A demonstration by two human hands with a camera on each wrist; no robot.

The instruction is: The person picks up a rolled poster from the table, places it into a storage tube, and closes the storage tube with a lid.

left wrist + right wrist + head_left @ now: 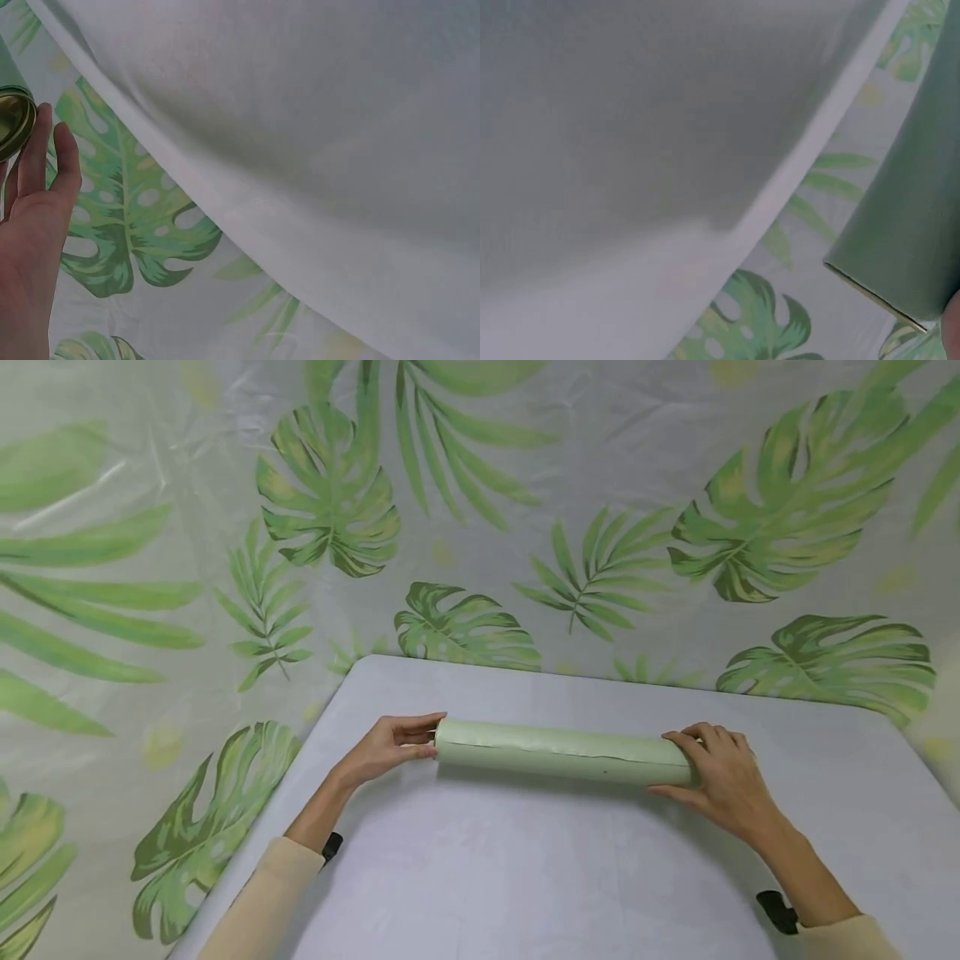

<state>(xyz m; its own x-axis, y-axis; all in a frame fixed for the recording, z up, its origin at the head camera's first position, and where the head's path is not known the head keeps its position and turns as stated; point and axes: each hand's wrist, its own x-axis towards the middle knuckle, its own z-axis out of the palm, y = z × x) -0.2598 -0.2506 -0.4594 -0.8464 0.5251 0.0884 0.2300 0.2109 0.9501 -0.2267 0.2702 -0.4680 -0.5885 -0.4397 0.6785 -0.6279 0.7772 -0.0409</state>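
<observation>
A long pale green tube [562,753] is held level over the far part of the white table, with a lengthwise seam along its side. At its left end, my left hand [384,747] pinches the rim between thumb and fingers. The left wrist view shows a gold-coloured round metal end [15,124] with the fingertips against its edge. Thumb low and fingers over the top, my right hand [723,777] grips the other end. In the right wrist view the tube's straight lower edge [877,296] shows, while most of that hand is out of frame.
The white table [510,877] has rounded far corners and a raised-looking pale edge. Behind and beside it spreads a leaf-printed sheet [480,552]. Black straps [777,912] sit on both wrists, below beige sleeves.
</observation>
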